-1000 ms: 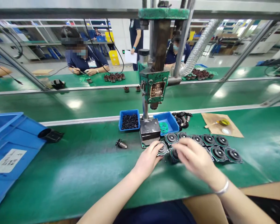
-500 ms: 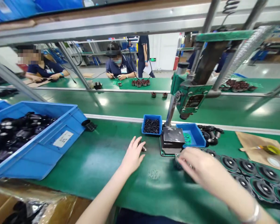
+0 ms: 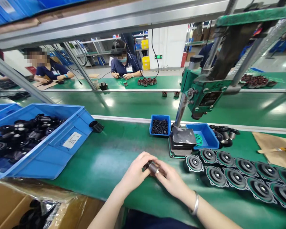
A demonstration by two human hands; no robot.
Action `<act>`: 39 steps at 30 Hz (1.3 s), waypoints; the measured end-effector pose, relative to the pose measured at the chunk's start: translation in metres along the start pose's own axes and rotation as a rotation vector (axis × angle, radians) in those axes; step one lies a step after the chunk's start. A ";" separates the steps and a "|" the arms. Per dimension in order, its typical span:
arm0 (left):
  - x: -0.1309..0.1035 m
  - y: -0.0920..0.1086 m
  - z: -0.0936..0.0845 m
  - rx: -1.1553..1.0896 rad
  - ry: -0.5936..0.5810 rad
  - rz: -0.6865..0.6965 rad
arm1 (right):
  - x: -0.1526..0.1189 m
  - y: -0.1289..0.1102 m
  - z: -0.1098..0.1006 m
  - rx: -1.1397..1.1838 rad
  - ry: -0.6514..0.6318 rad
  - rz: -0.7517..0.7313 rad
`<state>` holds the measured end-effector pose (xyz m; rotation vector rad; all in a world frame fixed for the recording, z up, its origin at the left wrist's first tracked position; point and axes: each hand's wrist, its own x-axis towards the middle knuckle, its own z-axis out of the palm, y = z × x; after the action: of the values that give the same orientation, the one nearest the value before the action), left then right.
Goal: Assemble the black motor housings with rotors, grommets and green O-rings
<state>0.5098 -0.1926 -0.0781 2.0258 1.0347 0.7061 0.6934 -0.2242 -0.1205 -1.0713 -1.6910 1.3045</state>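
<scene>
My left hand [image 3: 138, 170] and my right hand [image 3: 169, 178] meet over the green bench mat, their fingers closed round a small dark metal cylinder [image 3: 153, 168] that looks like a motor rotor. It lies tilted between them; my left fingers cover its far end and my right thumb and fingers grip the nearer end. To the right, round black housings [image 3: 216, 176] with green rings round their rims stand in two rows. Just beyond my hands is the black base block [image 3: 184, 137] of a green hand press [image 3: 206, 92].
A small blue bin [image 3: 160, 135] of black rings and another blue bin [image 3: 211, 136] with green rings flank the press. More rotors [image 3: 225, 135] are piled behind. A large blue crate [image 3: 59, 156] of black parts stands left; people sit at the far bench.
My right hand has left the housing beside the press and come left to the rotor, joining my left hand. That housing now stands in the row. The view has shifted slightly.
</scene>
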 end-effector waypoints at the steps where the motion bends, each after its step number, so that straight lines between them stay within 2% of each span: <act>1: -0.002 0.001 -0.002 -0.026 0.009 -0.025 | -0.001 0.001 0.001 0.048 -0.014 0.006; 3: -0.005 0.001 -0.004 -0.042 0.005 -0.084 | -0.004 0.004 0.001 0.201 -0.020 0.008; 6: -0.004 0.002 -0.006 0.026 -0.090 -0.155 | -0.005 0.009 -0.002 0.468 -0.024 0.010; 9: -0.001 0.005 -0.001 0.076 -0.171 -0.177 | -0.004 0.011 -0.002 0.561 -0.054 0.093; 11: 0.000 0.006 0.003 -0.017 -0.151 -0.219 | -0.003 0.012 -0.001 0.592 -0.030 0.140; 14: 0.000 0.004 0.014 -0.307 -0.073 -0.291 | -0.002 0.010 0.000 0.643 0.058 0.133; 17: -0.003 0.001 0.029 -0.537 0.012 -0.295 | -0.003 0.010 -0.002 0.557 0.185 0.085; 22: -0.009 0.004 0.053 -0.798 0.107 -0.354 | -0.009 0.009 -0.006 0.105 0.302 -0.014; 25: -0.010 0.005 0.049 -0.702 0.141 -0.370 | -0.011 0.004 -0.011 0.003 0.286 -0.108; 30: -0.014 0.004 0.018 -0.264 0.108 -0.293 | -0.010 -0.004 -0.018 0.108 0.169 -0.150; 33: -0.015 0.008 0.004 -0.104 0.104 -0.239 | -0.010 -0.006 -0.018 0.149 0.138 -0.155; 36: -0.016 0.010 0.000 0.008 0.085 -0.162 | -0.010 -0.007 -0.017 0.127 0.107 -0.168; 39: -0.015 0.007 0.004 0.030 0.043 -0.143 | -0.009 -0.006 -0.016 0.074 0.130 -0.150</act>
<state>0.5075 -0.2096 -0.0766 1.9469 1.2088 0.6645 0.7099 -0.2274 -0.1115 -0.9458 -1.5823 1.1682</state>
